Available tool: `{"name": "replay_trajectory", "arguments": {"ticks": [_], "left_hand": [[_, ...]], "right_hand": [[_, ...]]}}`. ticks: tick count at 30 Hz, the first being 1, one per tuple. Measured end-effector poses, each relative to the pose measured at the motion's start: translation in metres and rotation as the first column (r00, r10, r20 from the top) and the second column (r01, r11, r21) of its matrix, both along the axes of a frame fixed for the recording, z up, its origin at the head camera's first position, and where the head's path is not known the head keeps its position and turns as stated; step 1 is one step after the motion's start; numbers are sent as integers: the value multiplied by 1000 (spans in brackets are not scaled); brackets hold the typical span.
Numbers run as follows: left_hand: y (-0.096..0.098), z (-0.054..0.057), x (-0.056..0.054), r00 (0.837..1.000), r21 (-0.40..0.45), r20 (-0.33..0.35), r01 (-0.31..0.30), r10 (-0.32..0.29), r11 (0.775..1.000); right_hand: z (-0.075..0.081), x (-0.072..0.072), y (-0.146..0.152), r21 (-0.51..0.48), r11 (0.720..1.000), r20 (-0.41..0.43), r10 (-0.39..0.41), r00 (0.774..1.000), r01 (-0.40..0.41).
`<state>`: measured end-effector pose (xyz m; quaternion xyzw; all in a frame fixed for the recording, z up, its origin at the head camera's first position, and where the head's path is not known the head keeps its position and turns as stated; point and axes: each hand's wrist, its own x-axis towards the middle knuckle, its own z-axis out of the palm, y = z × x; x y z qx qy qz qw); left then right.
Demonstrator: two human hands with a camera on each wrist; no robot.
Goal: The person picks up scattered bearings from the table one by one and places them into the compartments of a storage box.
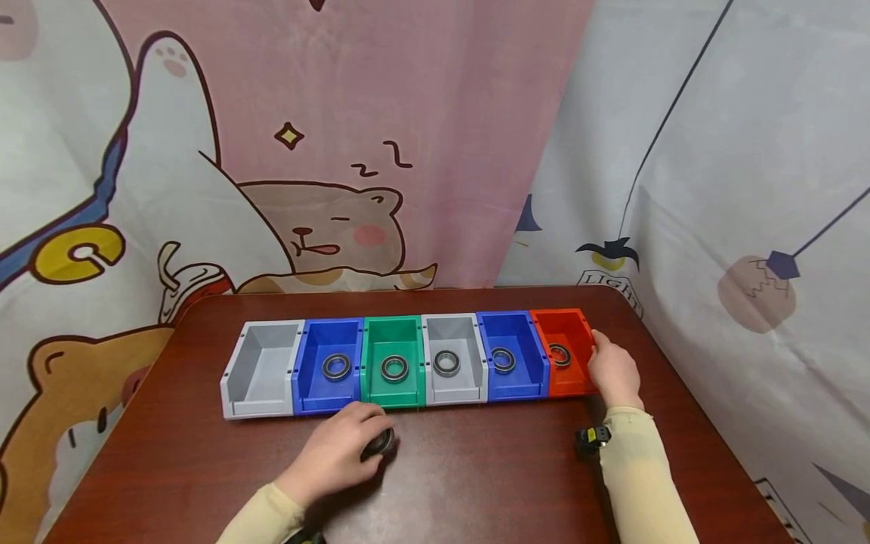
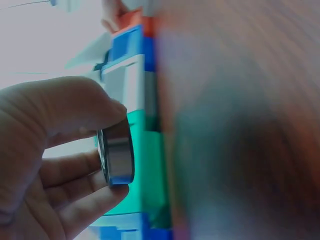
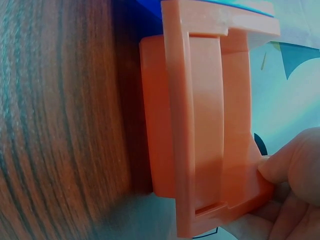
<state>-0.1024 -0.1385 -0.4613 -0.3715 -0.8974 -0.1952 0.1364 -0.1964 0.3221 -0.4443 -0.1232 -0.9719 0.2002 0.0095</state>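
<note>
My left hand (image 1: 340, 452) pinches a ball bearing (image 2: 120, 159) between thumb and fingers, just in front of the green bin (image 1: 393, 338). In the left wrist view the ring is held on edge, its shiny outer rim facing the camera. At the right end of the row, my right hand (image 1: 615, 372) grips the outer side wall of the red bin (image 3: 206, 110), thumb on the inside. Another bearing (image 1: 560, 355) leans inside that bin. More bearings sit in the right blue bin (image 1: 523, 332), the right grey bin (image 1: 457, 329), the green bin and the left blue bin (image 1: 336, 332).
A grey bin (image 1: 268, 351) forms the left end of the joined row. The bins stand on a dark brown wooden table (image 1: 476, 468), their low fronts facing me. Behind and at the right hang printed curtains (image 1: 462, 151), close to the table's edges.
</note>
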Motion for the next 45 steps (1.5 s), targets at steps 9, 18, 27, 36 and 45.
{"name": "replay_trajectory", "arguments": {"ticks": [9,18,27,36,45], "left_hand": [[-25,27,-3,986,90,-51,-151,156,984],[-65,49,-12,938,160,-33,-335,344,929],[-95,56,-31,892,171,-25,-440,451,881],[-114,48,-53,845,124,36,-534,534,836],[-120,28,-73,805,-48,116,-580,582,813]], "right_hand": [[1,0,2,15,1000,-11,6,1000,-6],[-1,0,3,15,1000,-21,9,1000,-8],[0,0,3,5,1000,-4,-1,1000,1],[-1,-1,2,7,1000,-2,-9,1000,9],[-2,-2,2,-1,1000,-8,3,1000,-3]]}}
